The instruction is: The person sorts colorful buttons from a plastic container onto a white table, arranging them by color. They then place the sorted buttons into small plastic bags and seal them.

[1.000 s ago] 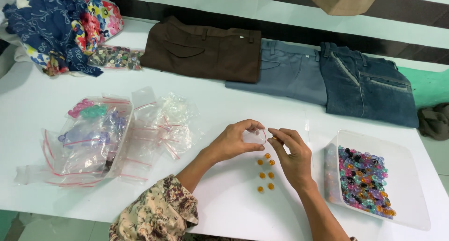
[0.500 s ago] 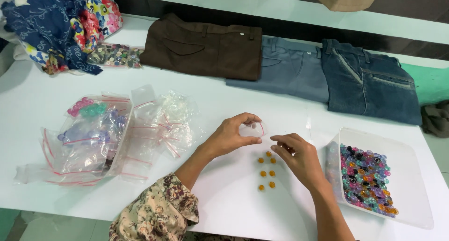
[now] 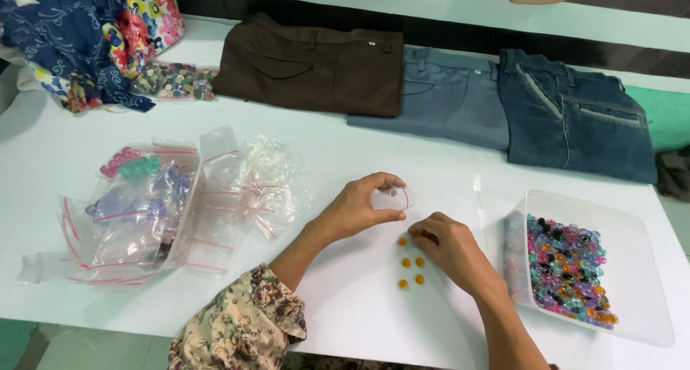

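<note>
My left hand point(image 3: 359, 206) holds a small clear zip bag point(image 3: 394, 197) with a red strip, pinched between thumb and fingers just above the white table point(image 3: 431, 154). My right hand point(image 3: 451, 249) rests fingers-down on the table beside it, its fingertips on an orange bead at the top of a small cluster. Several orange beads point(image 3: 411, 269) lie loose on the table under and left of that hand. I cannot tell whether the small bag holds any beads.
A clear tray of mixed coloured beads point(image 3: 568, 269) stands at the right. A pile of clear zip bags point(image 3: 172, 201), some with beads, lies left. Folded brown trousers point(image 3: 316, 65) and blue jeans point(image 3: 575, 111) line the back; patterned cloth point(image 3: 79, 39) at far left.
My right hand has dropped from the small bag to the orange beads on the table. My left hand stays holding the bag, barely moved.
</note>
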